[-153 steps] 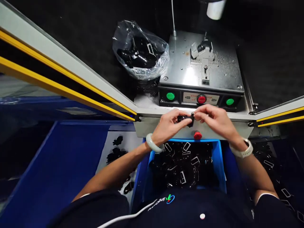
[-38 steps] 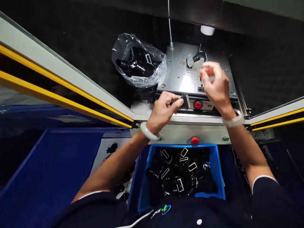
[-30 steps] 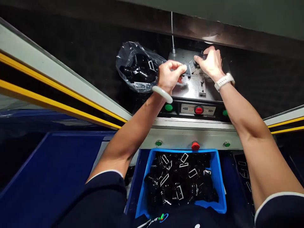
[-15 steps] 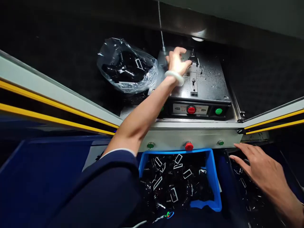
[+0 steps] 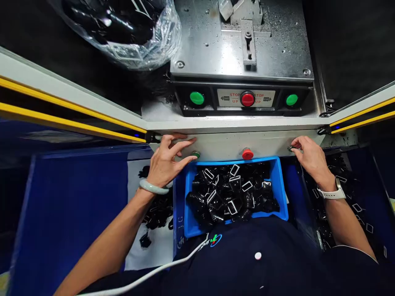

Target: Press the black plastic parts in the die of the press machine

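My left hand [image 5: 166,161] is at the left end of the pale front panel [image 5: 222,144], fingers apart, with its thumb tip at a green push button [image 5: 195,154]. At the panel's other end, my right hand [image 5: 311,158] has thumb and forefinger closed around the right green button [image 5: 290,149], which they mostly cover. A red mushroom button [image 5: 247,154] sits between the hands. Above them is a metal machine plate [image 5: 203,53] with a clamped fixture [image 5: 248,43], whose top is cut off by the frame edge.
Below the panel stands a blue bin [image 5: 189,205] full of glossy black parts [image 5: 220,193] with pale rectangular rims. A clear plastic bag [image 5: 163,37] of similar parts lies upper left. Yellow-striped guards [image 5: 77,119] flank the opening. A white cable [image 5: 160,269] crosses my front.
My left hand has come back from the fixture to the left green button. My right hand has moved in to the right button. The camera view has shifted down and closer.
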A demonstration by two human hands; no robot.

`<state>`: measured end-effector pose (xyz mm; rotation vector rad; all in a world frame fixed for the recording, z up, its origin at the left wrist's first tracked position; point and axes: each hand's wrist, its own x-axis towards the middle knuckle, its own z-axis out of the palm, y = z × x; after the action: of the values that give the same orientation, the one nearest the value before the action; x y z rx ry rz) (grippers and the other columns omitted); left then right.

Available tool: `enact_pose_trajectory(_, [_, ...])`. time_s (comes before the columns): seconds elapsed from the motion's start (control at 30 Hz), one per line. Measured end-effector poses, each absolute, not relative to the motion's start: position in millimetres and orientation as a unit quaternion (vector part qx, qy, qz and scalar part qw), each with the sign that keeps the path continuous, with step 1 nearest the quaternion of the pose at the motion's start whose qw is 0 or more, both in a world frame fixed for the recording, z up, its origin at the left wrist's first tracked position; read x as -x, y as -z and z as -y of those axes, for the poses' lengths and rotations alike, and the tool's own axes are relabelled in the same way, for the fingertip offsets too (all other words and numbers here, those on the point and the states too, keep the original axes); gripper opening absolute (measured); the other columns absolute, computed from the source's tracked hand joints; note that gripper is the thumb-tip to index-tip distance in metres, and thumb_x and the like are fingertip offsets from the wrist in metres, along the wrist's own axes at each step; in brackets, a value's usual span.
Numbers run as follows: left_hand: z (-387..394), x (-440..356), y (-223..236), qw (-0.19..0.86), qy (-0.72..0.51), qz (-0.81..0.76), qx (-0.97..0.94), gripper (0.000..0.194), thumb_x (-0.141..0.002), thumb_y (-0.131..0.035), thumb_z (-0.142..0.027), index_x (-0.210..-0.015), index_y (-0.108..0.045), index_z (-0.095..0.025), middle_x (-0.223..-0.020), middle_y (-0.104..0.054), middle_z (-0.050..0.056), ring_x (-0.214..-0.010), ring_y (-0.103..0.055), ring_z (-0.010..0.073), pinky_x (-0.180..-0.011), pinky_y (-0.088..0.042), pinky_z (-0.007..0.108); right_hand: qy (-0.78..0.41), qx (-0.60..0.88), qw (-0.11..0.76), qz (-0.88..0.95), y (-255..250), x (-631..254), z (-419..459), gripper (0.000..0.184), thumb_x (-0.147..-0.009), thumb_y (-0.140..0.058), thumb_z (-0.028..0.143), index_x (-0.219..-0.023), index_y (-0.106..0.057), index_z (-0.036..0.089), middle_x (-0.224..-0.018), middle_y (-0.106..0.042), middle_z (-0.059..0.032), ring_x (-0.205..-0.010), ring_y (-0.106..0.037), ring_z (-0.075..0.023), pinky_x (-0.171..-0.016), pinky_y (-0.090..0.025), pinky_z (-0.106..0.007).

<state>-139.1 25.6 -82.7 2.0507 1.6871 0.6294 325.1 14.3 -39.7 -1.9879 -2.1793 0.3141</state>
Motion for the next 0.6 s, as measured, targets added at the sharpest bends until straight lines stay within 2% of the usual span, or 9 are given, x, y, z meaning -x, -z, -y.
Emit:
enact_pose_trajectory(0.2, [-24,124,87,0.192,-0.274,-0.644,-0.688,0.034,-0.085,-0.079,-0.035,-0.118,-0.076,-0.026,-0.135,-0.059,0.010,-0.072,-0.054,0.0174,-0.092,-0.051,0.047,-0.039,0.691,0.069,0.718,42,-316,-13,0.016,-0.096,-0.054,0.013,-0.103,-0.067,0.020,-0.103,-0.070,-0.0102,-0.098,-0.062,-0.0267,-0.078,-0.045,-0.037])
enact_pose_trajectory(0.33, [-10,105,74,0.163,-0.267,-0.663,-0.680,0.038,-0.088,-0.077,-0.030,-0.125,-0.073,-0.025,-0.141,-0.057,0.012,-0.090,-0.063,0.0252,-0.096,-0.047,0.049,0.004,0.673,0.023,0.740,41,-297,5,0.026,-0.103,-0.045,0.015,-0.115,-0.068,0.017,-0.110,-0.070,-0.0136,-0.103,-0.058,-0.0281,-0.078,-0.047,-0.038])
enact_pose_trajectory(0.43, [11,78,59,0.159,-0.234,-0.608,-0.742,0.020,-0.098,-0.069,-0.036,-0.112,-0.074,-0.023,-0.119,-0.069,0.011,-0.100,-0.064,0.0302,-0.089,-0.045,0.044,-0.043,0.606,-0.079,0.790,55,-267,37,0.030,-0.103,-0.043,0.012,-0.115,-0.069,0.016,-0.110,-0.070,-0.0155,-0.105,-0.058,-0.0287,-0.082,-0.049,-0.039])
enact_pose_trajectory(0.53, [38,45,49,0.165,-0.128,-0.505,-0.838,0.018,-0.102,-0.066,-0.038,-0.097,-0.072,-0.022,-0.091,-0.072,0.008,-0.088,-0.063,0.0279,-0.082,-0.041,0.041,-0.101,0.548,-0.192,0.808,82,-238,71,0.031,-0.094,-0.046,0.002,-0.106,-0.073,0.013,-0.104,-0.071,-0.0173,-0.105,-0.061,-0.0305,-0.089,-0.050,-0.044])
enact_pose_trajectory(0.6, [54,26,48,0.154,-0.063,-0.450,-0.878,0.016,-0.100,-0.069,-0.036,-0.098,-0.072,-0.020,-0.083,-0.071,0.008,-0.081,-0.061,0.0271,-0.081,-0.040,0.041,-0.105,0.540,-0.215,0.807,99,-226,87,0.035,-0.090,-0.047,-0.001,-0.105,-0.074,0.014,-0.103,-0.072,-0.0167,-0.109,-0.062,-0.0311,-0.096,-0.049,-0.046])
